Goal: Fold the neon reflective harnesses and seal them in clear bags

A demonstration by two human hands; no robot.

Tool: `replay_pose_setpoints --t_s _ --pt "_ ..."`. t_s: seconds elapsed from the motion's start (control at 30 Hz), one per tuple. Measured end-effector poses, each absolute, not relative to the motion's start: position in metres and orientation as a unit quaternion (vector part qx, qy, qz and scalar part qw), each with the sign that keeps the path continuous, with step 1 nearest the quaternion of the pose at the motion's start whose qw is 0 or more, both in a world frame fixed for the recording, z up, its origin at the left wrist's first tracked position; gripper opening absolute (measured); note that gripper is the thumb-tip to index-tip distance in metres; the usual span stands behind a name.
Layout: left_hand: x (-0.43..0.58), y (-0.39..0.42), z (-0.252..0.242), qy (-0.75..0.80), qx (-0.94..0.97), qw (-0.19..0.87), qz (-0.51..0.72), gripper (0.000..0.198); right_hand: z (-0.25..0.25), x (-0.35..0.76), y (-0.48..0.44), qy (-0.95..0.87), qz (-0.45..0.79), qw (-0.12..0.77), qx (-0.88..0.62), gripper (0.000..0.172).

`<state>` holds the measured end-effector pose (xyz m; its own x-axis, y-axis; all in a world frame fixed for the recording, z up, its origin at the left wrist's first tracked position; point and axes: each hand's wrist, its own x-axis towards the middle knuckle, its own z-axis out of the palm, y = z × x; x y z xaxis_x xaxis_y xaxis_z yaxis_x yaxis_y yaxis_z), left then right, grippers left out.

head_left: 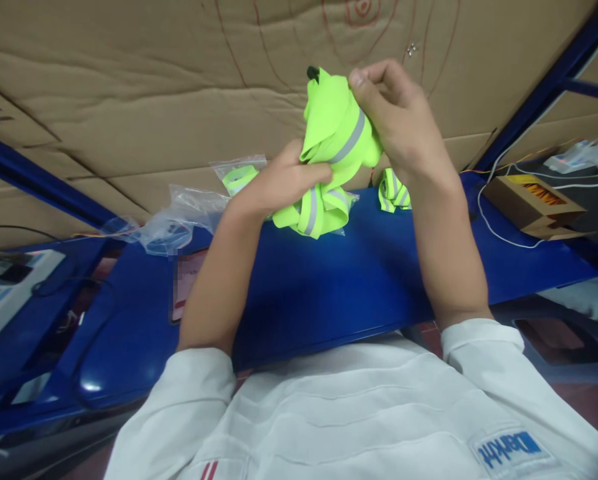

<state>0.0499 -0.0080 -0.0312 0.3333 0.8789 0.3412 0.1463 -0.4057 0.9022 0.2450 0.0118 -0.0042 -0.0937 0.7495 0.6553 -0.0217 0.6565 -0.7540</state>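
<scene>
A folded bundle of neon-yellow reflective strap [339, 120] with a grey stripe is held up above the table, a small black piece [313, 73] at its top. My left hand [293, 175] is closed around its lower left side, thumb across the front. At its upper right edge, my right hand [396, 110] pinches the material between thumb and forefinger. Below my left hand lies more looped neon-yellow strap [311, 213]; whether it joins the held bundle cannot be told. A rolled reflective strap [393, 191] rests near my right forearm.
Clear plastic bags [179, 217] lie on the blue table [329, 287] at left, near another yellow roll [239, 179]. A phone-like device [183, 287] sits partly behind my left forearm. Cardboard [153, 87] stands behind. At right are an open carton [533, 203] and a white cable [499, 230].
</scene>
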Motion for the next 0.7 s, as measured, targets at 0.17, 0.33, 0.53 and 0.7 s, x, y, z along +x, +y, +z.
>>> replay_pose_setpoints --t_s 0.17,0.33,0.53,0.7 --pt "0.061 -0.006 -0.035 0.347 0.684 0.447 0.46 0.033 0.0 0.238 0.003 -0.687 0.234 0.64 -0.251 0.025" --pt "0.066 -0.008 -0.036 0.33 0.67 0.5 0.438 0.036 -0.005 0.232 0.008 -0.651 0.256 0.681 -0.219 0.009" --pt "0.058 0.001 -0.039 0.315 0.662 0.528 0.428 0.03 -0.004 0.235 -0.001 -0.726 0.161 0.587 -0.319 0.034" --pt "0.055 0.002 -0.035 0.302 0.666 0.521 0.439 0.026 0.001 0.249 -0.02 -0.856 0.125 0.422 -0.269 0.063"
